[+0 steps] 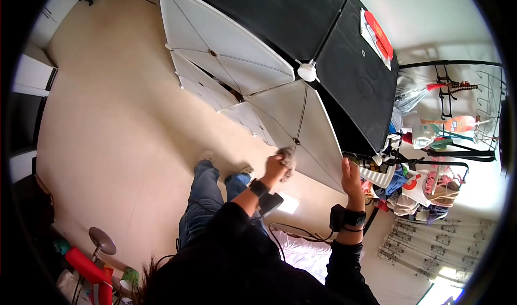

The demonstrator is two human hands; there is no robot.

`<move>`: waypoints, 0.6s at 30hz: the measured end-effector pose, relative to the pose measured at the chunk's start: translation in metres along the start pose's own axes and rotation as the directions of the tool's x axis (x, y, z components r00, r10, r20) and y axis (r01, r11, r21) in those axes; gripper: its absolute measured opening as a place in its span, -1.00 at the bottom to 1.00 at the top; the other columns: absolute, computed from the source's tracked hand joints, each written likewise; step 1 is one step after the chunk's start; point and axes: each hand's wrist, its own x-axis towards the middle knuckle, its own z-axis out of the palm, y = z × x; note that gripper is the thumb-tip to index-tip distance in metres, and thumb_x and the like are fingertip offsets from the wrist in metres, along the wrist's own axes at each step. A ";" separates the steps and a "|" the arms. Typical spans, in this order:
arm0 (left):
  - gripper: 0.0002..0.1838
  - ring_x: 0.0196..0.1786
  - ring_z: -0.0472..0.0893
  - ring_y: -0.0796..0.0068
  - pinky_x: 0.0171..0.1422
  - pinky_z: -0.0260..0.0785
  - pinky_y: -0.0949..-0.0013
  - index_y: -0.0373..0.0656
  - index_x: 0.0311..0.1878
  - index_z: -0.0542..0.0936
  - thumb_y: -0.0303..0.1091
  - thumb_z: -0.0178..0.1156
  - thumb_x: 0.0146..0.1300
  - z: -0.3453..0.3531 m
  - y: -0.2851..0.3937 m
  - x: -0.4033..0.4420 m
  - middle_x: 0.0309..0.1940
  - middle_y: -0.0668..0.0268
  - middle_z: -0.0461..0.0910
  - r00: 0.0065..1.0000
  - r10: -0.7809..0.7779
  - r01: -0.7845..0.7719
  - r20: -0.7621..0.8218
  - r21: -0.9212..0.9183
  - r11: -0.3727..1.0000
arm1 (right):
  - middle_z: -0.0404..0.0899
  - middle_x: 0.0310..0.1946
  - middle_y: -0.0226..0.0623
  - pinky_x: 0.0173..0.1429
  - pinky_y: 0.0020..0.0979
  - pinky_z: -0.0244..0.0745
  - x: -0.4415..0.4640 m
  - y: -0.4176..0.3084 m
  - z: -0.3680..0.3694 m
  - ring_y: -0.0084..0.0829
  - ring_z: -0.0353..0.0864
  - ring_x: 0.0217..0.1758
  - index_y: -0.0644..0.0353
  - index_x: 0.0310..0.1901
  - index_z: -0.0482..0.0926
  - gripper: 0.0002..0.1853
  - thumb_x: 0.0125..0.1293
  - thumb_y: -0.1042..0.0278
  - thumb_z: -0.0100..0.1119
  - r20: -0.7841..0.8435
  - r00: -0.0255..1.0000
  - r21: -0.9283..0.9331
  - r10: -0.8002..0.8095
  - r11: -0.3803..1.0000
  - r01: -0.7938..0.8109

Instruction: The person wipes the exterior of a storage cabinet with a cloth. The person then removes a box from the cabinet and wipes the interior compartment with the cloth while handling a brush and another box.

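My left hand (276, 167) is closed round a crumpled grey-brown cloth (287, 160), close to the lower edge of a white panel (291, 119). That panel has crossing creases and a small round knob at its middle. At the panel's right edge, below the black top (358, 79), is my right hand (351, 177); its fingers point up, and what its fingertips touch is hard to make out. A white corner piece (307, 71) joins the panels to the black top.
A red and white paper item (378, 36) lies on the black top. Hanging clothes (425, 189) and a rack with hooks (487, 106) are at the right. A round-topped stand (102, 241) and red object (86, 264) are at the lower left. Pale floor (107, 116) extends left.
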 end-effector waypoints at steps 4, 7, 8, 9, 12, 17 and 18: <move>-0.75 -0.46 0.45 0.58 -0.41 0.32 0.50 -0.25 -0.36 0.45 -0.70 0.00 -0.20 -0.031 0.054 -0.005 -0.50 0.34 0.45 0.986 0.042 -0.095 -0.162 -0.338 0.936 | 0.18 -0.72 -0.29 -0.52 -0.43 0.06 -0.002 -0.019 0.012 -0.47 0.13 -0.61 0.31 -0.52 0.31 -0.61 0.27 0.13 -0.22 -0.033 0.997 0.005 -0.063 0.998 0.063; -0.82 -0.38 0.42 0.63 -0.31 0.27 0.53 -0.25 -0.38 0.45 -0.63 0.01 -0.14 -0.014 0.116 0.016 -0.48 0.37 0.46 0.895 0.355 -0.399 -0.269 -0.130 0.908 | 0.17 -0.72 -0.30 -0.52 -0.43 0.05 0.000 -0.020 0.003 -0.46 0.12 -0.61 0.32 -0.54 0.28 -0.60 0.27 0.12 -0.23 -0.040 0.997 -0.036 -0.067 0.997 0.066; -0.81 -0.39 0.43 0.59 -0.31 0.27 0.52 -0.26 -0.38 0.44 -0.63 0.02 -0.16 -0.010 0.136 0.026 -0.47 0.35 0.45 0.870 0.426 -0.466 -0.248 -0.135 0.874 | 0.16 -0.72 -0.30 -0.52 -0.43 0.05 0.000 -0.020 0.003 -0.46 0.12 -0.62 0.32 -0.55 0.27 -0.59 0.27 0.12 -0.23 -0.026 0.998 -0.045 -0.055 0.998 0.054; -0.81 -0.40 0.44 0.54 -0.30 0.27 0.50 -0.26 -0.39 0.44 -0.62 0.04 -0.18 -0.006 0.151 0.034 -0.46 0.33 0.45 0.842 0.489 -0.526 -0.229 -0.144 0.838 | 0.16 -0.72 -0.30 -0.52 -0.43 0.05 0.000 -0.020 0.003 -0.46 0.12 -0.62 0.32 -0.55 0.27 -0.59 0.27 0.12 -0.23 -0.023 0.998 -0.046 -0.052 0.998 0.051; -0.80 -0.39 0.45 0.55 -0.32 0.30 0.49 -0.32 -0.37 0.46 -0.65 0.08 -0.18 0.012 0.150 0.064 -0.39 0.33 0.47 0.714 0.600 -0.602 -0.359 0.122 0.789 | 0.14 -0.73 -0.29 -0.53 -0.42 0.02 -0.001 -0.020 0.006 -0.45 0.11 -0.62 0.32 -0.58 0.25 -0.60 0.27 0.15 -0.23 -0.010 0.999 -0.032 -0.048 0.998 0.047; -0.86 -0.49 0.41 0.29 -0.44 0.24 0.44 -0.26 -0.47 0.43 -0.63 0.08 -0.20 0.028 0.117 0.040 -0.50 0.20 0.37 0.601 0.743 -0.639 -0.295 0.381 0.668 | 0.11 -0.73 -0.27 -0.53 -0.38 -0.02 -0.007 -0.012 0.012 -0.42 0.07 -0.63 0.29 -0.61 0.22 -0.63 0.27 0.21 -0.20 -0.026 0.997 0.037 -0.070 0.997 0.071; -0.87 -0.49 0.40 0.25 -0.44 0.24 0.41 -0.27 -0.50 0.42 -0.64 0.05 -0.22 0.034 0.108 0.034 -0.51 0.18 0.36 0.604 0.752 -0.631 -0.263 0.419 0.653 | 0.16 -0.71 -0.26 -0.52 -0.40 0.02 -0.007 -0.005 0.013 -0.41 0.11 -0.61 0.30 -0.60 0.25 -0.63 0.27 0.20 -0.20 -0.027 0.998 0.035 -0.062 0.997 0.063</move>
